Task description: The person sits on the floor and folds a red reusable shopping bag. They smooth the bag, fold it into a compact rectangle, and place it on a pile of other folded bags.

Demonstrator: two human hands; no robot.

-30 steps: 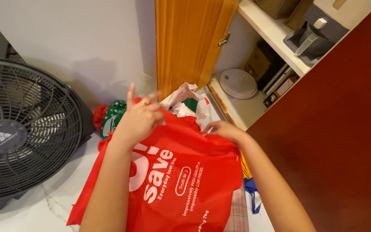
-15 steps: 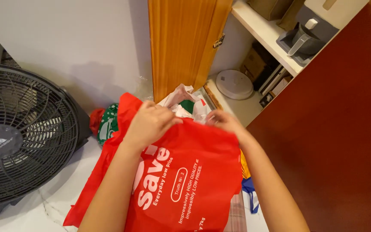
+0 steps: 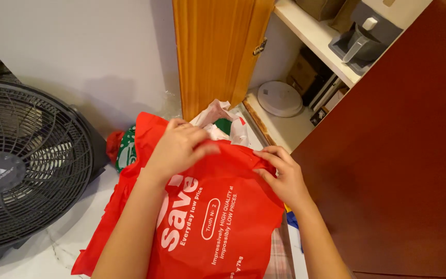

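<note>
Red fabric bag held at its mouth by both hands

Red and slightly papery in look, the shopping bag fills the near middle of the view, its soft non-woven cloth creased and printed with white lettering. It hangs low over the pale marble-veined floor. The left hand curls over the upper left edge, its grip closed on a fold of the red cloth. The right hand lies on the upper right edge, fingers pinching the fabric there, so its grip too holds the bag.

Just beyond the bag's rim, a crumpled white plastic bag with red and green patches pokes up; whether it sits inside the red bag or behind it cannot be told. To the left, a green patterned bag and a small red bundle rest by the wall.

Far left stands a round dark floor fan with a wire grille. Farther back, a varnished wooden door stands open on a cupboard, where a flat round white lid lies on the lower shelf and cardboard boxes stand behind it. On the upper white shelf sits a grey plastic appliance. A dark reddish-brown panel fills the right side.
</note>
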